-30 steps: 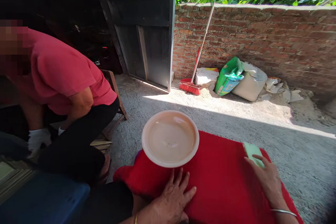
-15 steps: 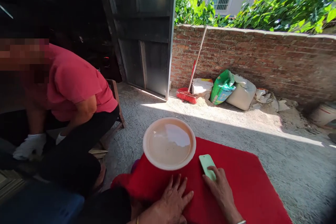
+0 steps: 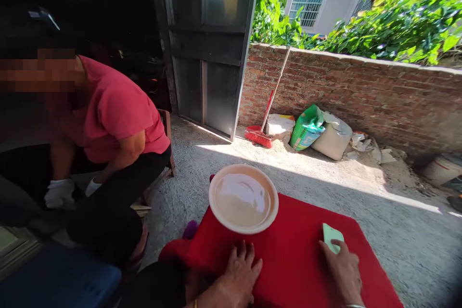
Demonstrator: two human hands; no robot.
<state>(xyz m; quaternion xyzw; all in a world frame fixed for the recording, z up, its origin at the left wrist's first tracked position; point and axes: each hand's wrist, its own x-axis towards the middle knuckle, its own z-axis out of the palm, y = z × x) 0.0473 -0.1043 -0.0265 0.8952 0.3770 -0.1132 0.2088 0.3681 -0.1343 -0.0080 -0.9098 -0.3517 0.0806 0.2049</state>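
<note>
A red cloth [image 3: 288, 250] covers the low surface in front of me. My left hand [image 3: 241, 269] lies flat on it, fingers spread, just below a pale round basin [image 3: 243, 228] holding water. On the right part of the cloth, my right hand [image 3: 341, 262] grips a flat, pale green oblong piece [image 3: 331, 233] with rounded corners between thumb and fingers. Its underside is hidden, so I cannot tell its exact kind.
A person in a pink shirt [image 3: 122, 106] and white gloves sits bent over at the left. Behind are a metal door [image 3: 205, 86], a broom [image 3: 274, 91] with a red dustpan [image 3: 258, 135], a green sack [image 3: 306, 127] and a white sack [image 3: 332, 142] by a brick wall [image 3: 361, 91].
My right hand has moved right across the cloth with the pale green piece. My left hand stays flat near the basin. The whole view has shifted slightly.
</note>
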